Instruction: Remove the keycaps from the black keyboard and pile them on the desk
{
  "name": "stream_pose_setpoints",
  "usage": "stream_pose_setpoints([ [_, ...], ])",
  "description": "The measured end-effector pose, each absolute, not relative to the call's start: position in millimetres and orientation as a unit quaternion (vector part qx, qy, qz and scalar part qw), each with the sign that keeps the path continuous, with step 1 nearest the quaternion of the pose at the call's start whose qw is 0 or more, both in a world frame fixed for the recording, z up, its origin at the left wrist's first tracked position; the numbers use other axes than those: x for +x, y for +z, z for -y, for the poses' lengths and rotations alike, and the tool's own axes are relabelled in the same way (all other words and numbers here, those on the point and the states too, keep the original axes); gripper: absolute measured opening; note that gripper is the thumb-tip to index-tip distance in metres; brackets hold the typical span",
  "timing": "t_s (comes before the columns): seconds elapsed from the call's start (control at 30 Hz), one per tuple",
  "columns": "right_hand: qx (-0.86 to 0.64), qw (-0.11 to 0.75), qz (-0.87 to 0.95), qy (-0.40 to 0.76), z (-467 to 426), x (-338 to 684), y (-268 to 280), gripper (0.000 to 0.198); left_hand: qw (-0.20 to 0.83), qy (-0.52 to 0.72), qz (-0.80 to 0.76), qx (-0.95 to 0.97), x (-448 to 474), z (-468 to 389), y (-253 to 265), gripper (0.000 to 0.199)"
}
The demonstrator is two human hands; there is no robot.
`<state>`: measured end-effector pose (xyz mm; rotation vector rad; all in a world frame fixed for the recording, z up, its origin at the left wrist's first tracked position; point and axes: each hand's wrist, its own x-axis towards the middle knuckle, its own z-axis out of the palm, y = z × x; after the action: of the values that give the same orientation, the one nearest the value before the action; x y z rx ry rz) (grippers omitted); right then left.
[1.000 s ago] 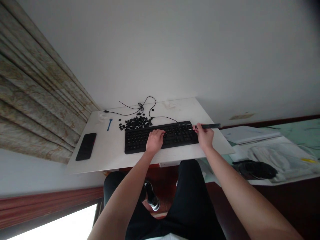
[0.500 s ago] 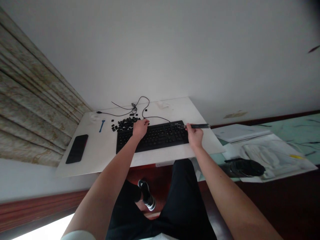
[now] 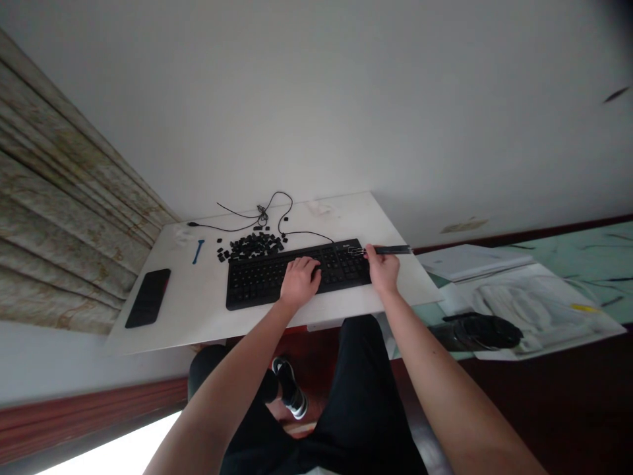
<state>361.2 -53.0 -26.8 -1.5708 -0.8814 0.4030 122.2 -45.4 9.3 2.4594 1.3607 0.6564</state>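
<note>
A black keyboard (image 3: pixel 256 289) lies on the white table, and many of its keys look stripped of caps. My left hand (image 3: pixel 301 280) rests palm down over its middle, fingers stretched out and thumb apart; anything under the palm is hidden. Above the keyboard's right end, my right hand (image 3: pixel 384 267) is closed around a wire keycap puller (image 3: pixel 390 250), whose wire loops point left over the keys. Behind the keyboard's left part is a heap of loose black keycaps (image 3: pixel 254 245), with several strays around it.
A black cable (image 3: pixel 291 201) curls behind the keycaps. Left of them lie a blue tool (image 3: pixel 198 251) and a dark phone (image 3: pixel 148 298). A lower surface at right bears papers (image 3: pixel 475 262) and a black object (image 3: pixel 482 332). The wall rises behind the table (image 3: pixel 192 323).
My left hand has moved from the keycap heap down and right onto the keyboard's middle. My right hand stays at the keyboard's right end, still holding the keycap puller.
</note>
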Motion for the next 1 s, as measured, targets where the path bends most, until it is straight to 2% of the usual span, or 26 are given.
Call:
stream_pose_setpoints([
  [0.27, -0.649, 0.641, 0.335, 0.234, 48.4, 364.8, -27.4, 0.055, 0.112, 0.237, -0.468, 0.844, 120.0, 47.5, 5.8, 0.025],
  [0.4, -0.637, 0.63, 0.363, 0.257, 53.0, 358.2, -9.6, 0.055, 0.121, 0.246, -0.472, 0.838, 119.4, 48.5, 5.7, 0.026],
  [0.57, -0.613, 0.56, 0.472, 0.298, 59.8, 325.5, 20.6, 0.052, 0.137, 0.256, -0.475, 0.831, 118.6, 47.6, 4.5, 0.031],
  [0.8, -0.64, 0.399, 0.587, 0.295, 48.4, 301.7, 27.3, 0.029, 0.114, 0.237, -0.462, 0.847, 118.7, 45.0, 1.9, 0.031],
  [1.0, -0.642, 0.356, 0.604, 0.309, 44.2, 300.6, 28.1, 0.025, 0.094, 0.22, -0.457, 0.857, 119.5, 43.8, 1.4, 0.025],
])
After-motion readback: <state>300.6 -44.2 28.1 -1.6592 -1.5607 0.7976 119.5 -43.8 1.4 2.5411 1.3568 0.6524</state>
